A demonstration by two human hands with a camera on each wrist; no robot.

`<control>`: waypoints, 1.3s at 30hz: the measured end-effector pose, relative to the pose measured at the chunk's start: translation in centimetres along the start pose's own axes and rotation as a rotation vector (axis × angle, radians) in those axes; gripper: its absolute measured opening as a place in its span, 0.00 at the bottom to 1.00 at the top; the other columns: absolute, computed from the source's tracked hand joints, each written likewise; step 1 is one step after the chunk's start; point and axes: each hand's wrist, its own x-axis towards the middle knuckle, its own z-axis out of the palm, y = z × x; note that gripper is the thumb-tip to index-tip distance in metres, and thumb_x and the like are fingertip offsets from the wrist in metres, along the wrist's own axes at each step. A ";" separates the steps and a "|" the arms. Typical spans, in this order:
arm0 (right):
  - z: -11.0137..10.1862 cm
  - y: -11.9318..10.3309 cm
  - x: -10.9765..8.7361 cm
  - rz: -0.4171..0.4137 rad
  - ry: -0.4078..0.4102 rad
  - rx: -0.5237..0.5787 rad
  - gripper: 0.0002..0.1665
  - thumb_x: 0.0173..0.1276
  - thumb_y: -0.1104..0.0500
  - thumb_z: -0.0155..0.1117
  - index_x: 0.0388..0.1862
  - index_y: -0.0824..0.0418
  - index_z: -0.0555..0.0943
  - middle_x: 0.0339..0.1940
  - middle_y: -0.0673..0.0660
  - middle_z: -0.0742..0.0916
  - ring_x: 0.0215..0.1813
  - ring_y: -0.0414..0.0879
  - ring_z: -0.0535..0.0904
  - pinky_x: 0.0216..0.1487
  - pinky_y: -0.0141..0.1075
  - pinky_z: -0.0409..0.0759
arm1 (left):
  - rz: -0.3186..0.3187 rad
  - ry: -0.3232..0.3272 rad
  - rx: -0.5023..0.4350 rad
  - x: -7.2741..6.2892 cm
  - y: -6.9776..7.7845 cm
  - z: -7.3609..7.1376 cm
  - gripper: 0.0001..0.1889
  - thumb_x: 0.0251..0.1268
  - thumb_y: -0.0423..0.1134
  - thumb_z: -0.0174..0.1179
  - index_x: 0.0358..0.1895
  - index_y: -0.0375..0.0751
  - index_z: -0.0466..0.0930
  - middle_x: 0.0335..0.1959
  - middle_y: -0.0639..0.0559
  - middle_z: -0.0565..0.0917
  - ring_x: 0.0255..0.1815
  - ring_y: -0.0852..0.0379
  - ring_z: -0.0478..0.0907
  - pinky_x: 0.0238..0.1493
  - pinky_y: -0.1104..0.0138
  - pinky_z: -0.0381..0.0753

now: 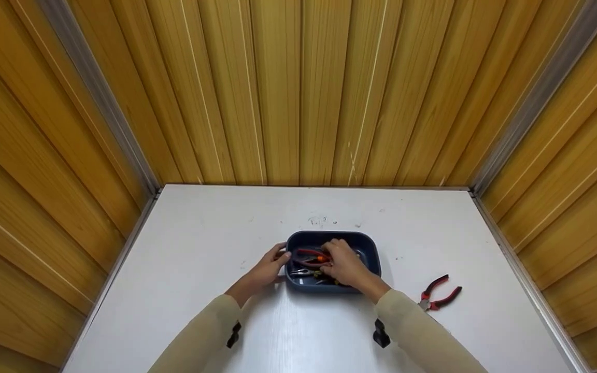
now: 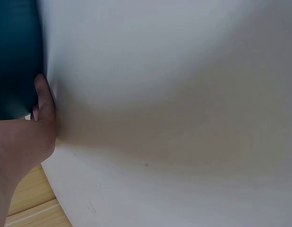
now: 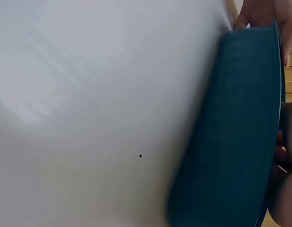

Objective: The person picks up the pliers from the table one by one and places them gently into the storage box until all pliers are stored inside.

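Observation:
A dark blue rectangular bin (image 1: 330, 288) stands on the white table with several hand tools inside. My left hand (image 1: 266, 267) grips its left wall, thumb over the rim and fingers along the outside, as the left wrist view also shows. Reaching into the bin, my right hand (image 1: 347, 267) has its fingers and thumb curled around a pair of red-handled pliers (image 1: 313, 252); the grip is partly hidden. Below these lie pliers with silver jaws (image 1: 302, 272), near the front wall. In the right wrist view the bin's outer wall (image 3: 231, 127) hides most of that hand.
Another pair of pliers (image 1: 425, 301) with red and black handles lies spread on the table, right of the bin beside my right sleeve (image 1: 423, 326). Wood-panelled walls (image 1: 298, 93) enclose the table (image 1: 200, 223) at the back and both sides.

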 end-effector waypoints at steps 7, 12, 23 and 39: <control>0.1 0.1 -0.2 -0.009 0.029 0.011 0.27 0.64 0.60 0.81 0.59 0.68 0.82 0.50 0.59 0.82 0.51 0.52 0.75 0.51 0.49 0.81 | 0.006 0.002 0.016 0.0 0.0 0.0 0.28 0.89 0.43 0.48 0.83 0.40 0.57 0.76 0.31 0.66 0.79 0.34 0.63 0.65 0.39 0.78; -0.1 0.2 -0.1 -0.004 0.023 0.021 0.27 0.65 0.59 0.81 0.59 0.67 0.83 0.49 0.57 0.83 0.51 0.51 0.75 0.52 0.49 0.81 | 0.001 -0.005 0.020 0.0 0.0 -0.1 0.28 0.89 0.43 0.48 0.83 0.42 0.58 0.76 0.33 0.67 0.79 0.35 0.63 0.66 0.40 0.78; -2.0 0.1 -0.1 -0.032 -0.007 0.020 0.25 0.65 0.58 0.81 0.56 0.67 0.84 0.48 0.59 0.84 0.52 0.53 0.79 0.55 0.52 0.82 | 0.000 -0.007 0.035 0.1 0.1 -0.1 0.28 0.89 0.44 0.47 0.83 0.42 0.58 0.76 0.33 0.67 0.79 0.34 0.63 0.65 0.40 0.78; -5.2 0.8 -1.5 -0.067 -0.059 -0.033 0.30 0.66 0.57 0.79 0.62 0.71 0.81 0.53 0.65 0.83 0.55 0.57 0.79 0.56 0.56 0.80 | -0.008 -0.026 0.037 0.2 0.4 0.0 0.29 0.89 0.46 0.47 0.84 0.43 0.56 0.79 0.33 0.64 0.81 0.35 0.60 0.67 0.42 0.78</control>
